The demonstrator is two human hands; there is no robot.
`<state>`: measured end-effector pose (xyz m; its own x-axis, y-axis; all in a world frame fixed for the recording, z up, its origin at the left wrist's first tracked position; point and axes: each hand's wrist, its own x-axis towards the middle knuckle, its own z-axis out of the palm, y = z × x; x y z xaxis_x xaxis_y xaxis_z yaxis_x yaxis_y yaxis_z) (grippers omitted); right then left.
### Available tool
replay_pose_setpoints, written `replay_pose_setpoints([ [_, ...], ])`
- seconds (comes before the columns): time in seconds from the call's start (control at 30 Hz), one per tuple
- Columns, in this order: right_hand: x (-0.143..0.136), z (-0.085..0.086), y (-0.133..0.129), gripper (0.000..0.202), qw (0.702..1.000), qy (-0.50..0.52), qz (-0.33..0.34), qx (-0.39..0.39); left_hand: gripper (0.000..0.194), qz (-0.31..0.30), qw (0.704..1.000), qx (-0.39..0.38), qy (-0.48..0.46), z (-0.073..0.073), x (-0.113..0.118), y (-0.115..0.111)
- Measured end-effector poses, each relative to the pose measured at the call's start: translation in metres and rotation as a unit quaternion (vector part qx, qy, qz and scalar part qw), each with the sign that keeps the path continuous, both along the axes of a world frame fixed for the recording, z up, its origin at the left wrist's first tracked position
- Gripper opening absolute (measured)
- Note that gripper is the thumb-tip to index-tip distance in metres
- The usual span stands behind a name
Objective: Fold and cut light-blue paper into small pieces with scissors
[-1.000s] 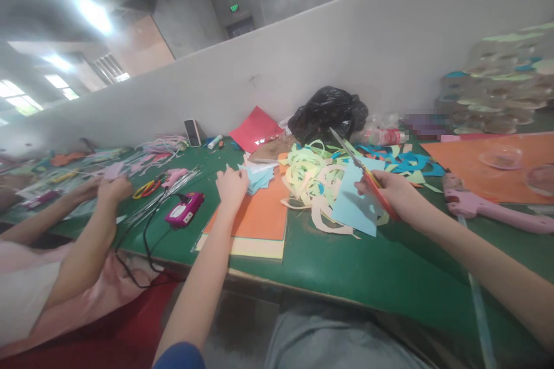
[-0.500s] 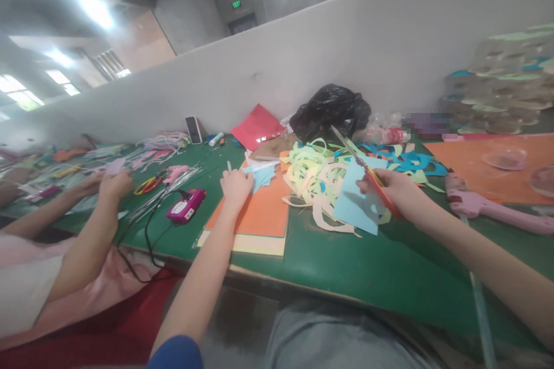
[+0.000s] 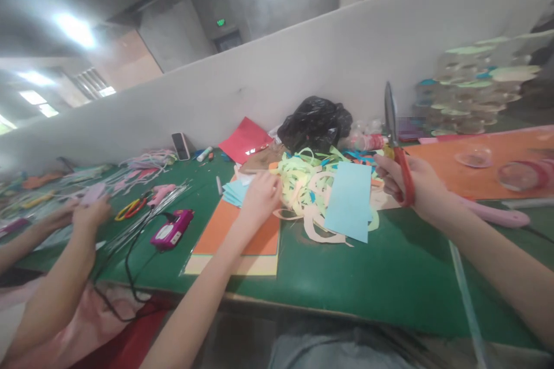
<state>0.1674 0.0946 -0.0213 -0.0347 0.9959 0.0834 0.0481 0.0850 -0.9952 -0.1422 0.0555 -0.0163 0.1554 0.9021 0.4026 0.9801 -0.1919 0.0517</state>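
My right hand (image 3: 411,181) grips red-handled scissors (image 3: 392,121), their blades pointing up. Just left of it a light blue paper sheet (image 3: 348,199) lies on pale green and cream paper strips (image 3: 303,176). My left hand (image 3: 262,199) is above the right edge of an orange sheet (image 3: 216,230), its fingers bent and partly hidden; whether they hold anything cannot be made out. Small blue paper pieces (image 3: 235,192) rest on the orange sheet beside my left hand.
A black plastic bag (image 3: 315,124) and a red sheet (image 3: 246,139) lie by the wall. A magenta device (image 3: 172,230) with a cable is at left, near a co-worker's hands (image 3: 90,210). A pink glue gun (image 3: 493,211) lies at right.
My left hand has moved right from the small blue pieces. The blue sheet is out of my right hand and lies on the strips. The scissors have turned upward, and the view has shifted.
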Motion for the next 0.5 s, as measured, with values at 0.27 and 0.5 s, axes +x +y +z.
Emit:
replay_pose_setpoints([
  [0.27,-0.008,0.004,-0.004,0.049,0.998,0.02,-0.004,-0.06,0.048,-0.104,0.978,-0.179,-0.008,-0.008,0.1,0.007],
  [0.5,-0.006,-0.003,0.002,0.053,0.999,-0.003,-0.022,-0.034,0.043,-0.097,0.973,-0.18,-0.103,-0.029,0.104,0.023],
])
